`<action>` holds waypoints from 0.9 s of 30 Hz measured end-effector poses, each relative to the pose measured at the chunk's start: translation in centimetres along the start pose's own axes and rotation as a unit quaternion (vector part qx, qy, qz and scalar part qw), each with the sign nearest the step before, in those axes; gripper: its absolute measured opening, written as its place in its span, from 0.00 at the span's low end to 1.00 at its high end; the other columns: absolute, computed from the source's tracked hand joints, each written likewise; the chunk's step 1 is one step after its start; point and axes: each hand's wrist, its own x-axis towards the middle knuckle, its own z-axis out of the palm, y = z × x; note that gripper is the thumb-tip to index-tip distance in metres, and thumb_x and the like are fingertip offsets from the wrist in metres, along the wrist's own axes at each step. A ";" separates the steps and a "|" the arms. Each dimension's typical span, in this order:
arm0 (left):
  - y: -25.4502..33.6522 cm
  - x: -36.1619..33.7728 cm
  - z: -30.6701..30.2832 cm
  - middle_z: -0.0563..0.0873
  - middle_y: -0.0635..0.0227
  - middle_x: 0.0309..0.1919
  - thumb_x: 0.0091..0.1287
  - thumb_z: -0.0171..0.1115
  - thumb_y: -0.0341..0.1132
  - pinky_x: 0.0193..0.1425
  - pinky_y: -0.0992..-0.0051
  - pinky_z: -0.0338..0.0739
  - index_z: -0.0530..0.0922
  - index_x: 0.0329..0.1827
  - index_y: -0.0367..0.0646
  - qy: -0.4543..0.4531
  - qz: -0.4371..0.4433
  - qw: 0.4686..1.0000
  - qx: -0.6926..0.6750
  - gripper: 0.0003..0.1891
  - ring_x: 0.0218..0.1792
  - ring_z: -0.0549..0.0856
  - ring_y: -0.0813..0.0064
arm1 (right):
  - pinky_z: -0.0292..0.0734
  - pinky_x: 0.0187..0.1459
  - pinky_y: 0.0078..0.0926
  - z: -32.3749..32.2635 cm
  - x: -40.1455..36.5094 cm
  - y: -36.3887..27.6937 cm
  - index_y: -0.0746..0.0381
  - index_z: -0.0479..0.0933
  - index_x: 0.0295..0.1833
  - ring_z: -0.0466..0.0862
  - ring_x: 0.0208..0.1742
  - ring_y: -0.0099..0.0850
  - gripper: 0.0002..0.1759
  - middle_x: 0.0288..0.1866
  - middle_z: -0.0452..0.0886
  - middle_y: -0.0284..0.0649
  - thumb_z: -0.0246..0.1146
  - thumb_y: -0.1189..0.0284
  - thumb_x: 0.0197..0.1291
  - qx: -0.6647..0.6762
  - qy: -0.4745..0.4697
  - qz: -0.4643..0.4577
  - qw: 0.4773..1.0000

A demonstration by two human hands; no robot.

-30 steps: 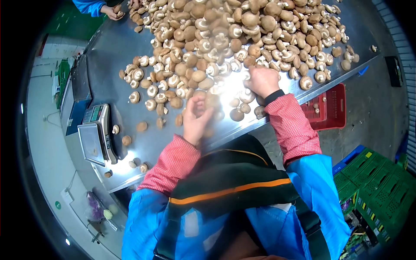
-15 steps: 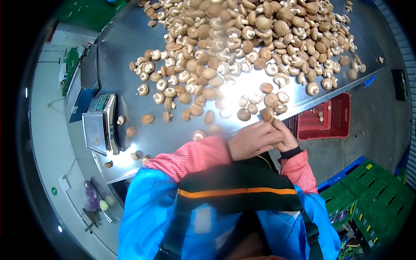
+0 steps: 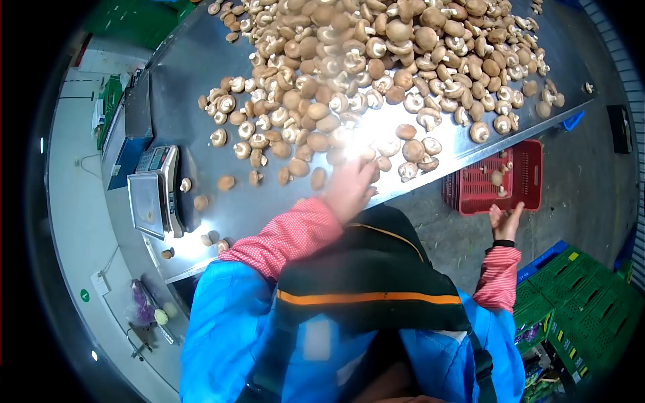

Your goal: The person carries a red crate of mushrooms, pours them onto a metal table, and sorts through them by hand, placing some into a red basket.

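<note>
Left hand [image 3: 349, 190], loosely curled, hold indiscernible, near brown, round-capped mushrooms [image 3: 376, 47] heaped beyond its fingertips. Right hand [image 3: 505, 221] open, apparently empty, beside red, slotted plastic crate [image 3: 537, 177]. Light grip should limit bruising.

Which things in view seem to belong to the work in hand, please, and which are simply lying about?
Likely part of the work:
mushrooms, heaped on the table, near the left hand
metal table
red crate, mushrooms inside, the open right hand beside it

Apparently just lying about:
weighing scale, untouched
green crates on the right
</note>
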 end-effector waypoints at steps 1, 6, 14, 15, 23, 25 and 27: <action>0.1 0.0 -0.1 0.79 0.55 0.45 0.57 0.71 0.30 0.48 0.56 0.77 0.79 0.53 0.42 0.009 -0.010 1.000 0.017 0.20 0.46 0.81 0.50 | 0.84 0.30 0.25 3.1 -3.0 -0.2 0.62 0.67 0.67 0.85 0.31 0.32 0.45 0.39 0.84 0.46 0.59 0.31 0.65 -0.064 -0.043 -0.032 0.996; -0.4 0.0 0.7 0.79 0.51 0.48 0.56 0.71 0.28 0.48 0.56 0.77 0.76 0.55 0.40 0.000 -0.030 0.999 0.034 0.23 0.46 0.81 0.48 | 0.69 0.26 0.16 16.6 -14.1 4.0 0.60 0.82 0.54 0.76 0.24 0.16 0.11 0.27 0.77 0.28 0.64 0.67 0.73 -0.309 -0.307 -0.196 0.878; 2.6 -0.9 -1.3 0.78 0.54 0.50 0.55 0.76 0.33 0.54 0.60 0.78 0.76 0.54 0.41 0.026 -0.033 0.967 -0.251 0.24 0.53 0.81 0.50 | 0.79 0.27 0.19 22.7 -20.3 5.5 0.61 0.68 0.71 0.83 0.31 0.23 0.26 0.46 0.82 0.37 0.64 0.66 0.73 -0.286 -0.510 0.027 0.811; 1.9 -0.7 -1.6 0.78 0.54 0.49 0.55 0.75 0.33 0.55 0.59 0.78 0.76 0.54 0.41 0.025 -0.048 0.969 -0.243 0.24 0.53 0.80 0.50 | 0.78 0.27 0.19 22.5 -20.3 4.5 0.60 0.71 0.69 0.83 0.31 0.22 0.23 0.43 0.82 0.36 0.64 0.67 0.73 -0.299 -0.499 0.027 0.813; -6.5 2.9 -0.9 0.80 0.58 0.46 0.58 0.67 0.28 0.52 0.57 0.79 0.82 0.50 0.43 0.051 -0.032 0.991 0.120 0.15 0.48 0.80 0.52 | 0.76 0.28 0.16 21.3 -17.9 3.1 0.59 0.77 0.59 0.83 0.30 0.20 0.13 0.39 0.81 0.32 0.63 0.70 0.73 -0.379 -0.487 -0.060 0.785; -7.2 3.0 -0.8 0.82 0.57 0.44 0.57 0.68 0.27 0.48 0.59 0.79 0.83 0.49 0.41 0.080 -0.030 0.993 0.087 0.15 0.47 0.82 0.55 | 0.76 0.28 0.17 22.4 -18.9 3.9 0.59 0.76 0.60 0.83 0.32 0.19 0.14 0.38 0.81 0.31 0.64 0.70 0.73 -0.362 -0.488 -0.039 0.793; -6.4 3.0 -1.7 0.85 0.58 0.42 0.59 0.68 0.27 0.47 0.64 0.79 0.85 0.49 0.41 0.060 -0.087 0.994 -0.030 0.14 0.45 0.85 0.60 | 0.78 0.29 0.18 23.4 -19.5 4.3 0.59 0.75 0.62 0.84 0.35 0.21 0.16 0.40 0.80 0.33 0.62 0.65 0.75 -0.341 -0.496 -0.019 0.798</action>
